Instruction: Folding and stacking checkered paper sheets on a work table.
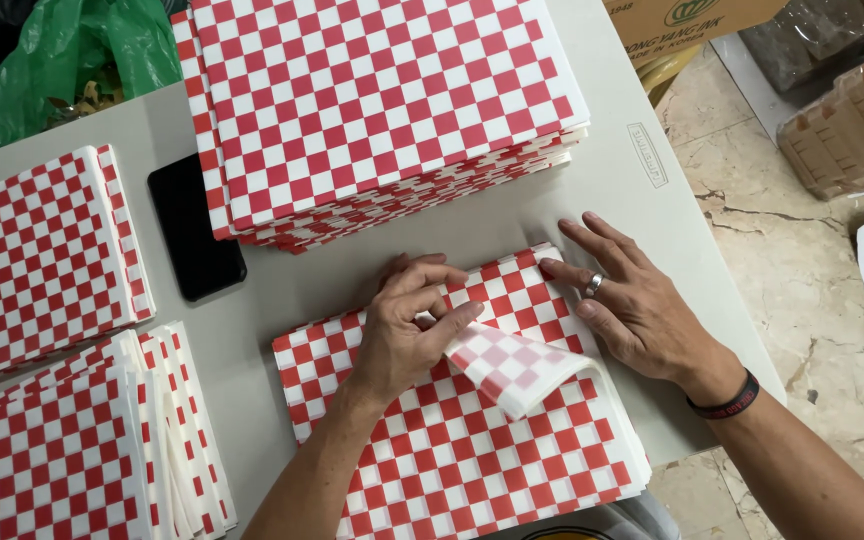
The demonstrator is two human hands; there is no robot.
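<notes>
A red-and-white checked paper sheet (512, 368) lies curled over on top of a small stack of checked sheets (472, 450) at the near edge of the grey table (602, 190). The left hand (407, 330) has its fingers (457, 318) closed on the sheet's turned-up edge — its paler underside shows. The right hand (632, 305) rests flat, fingers spread, gripping nothing, on the stack's far right corner. Beyond sits a taller stack (382, 110); to the left, a black phone (195, 228) and two more piles (42, 350).
</notes>
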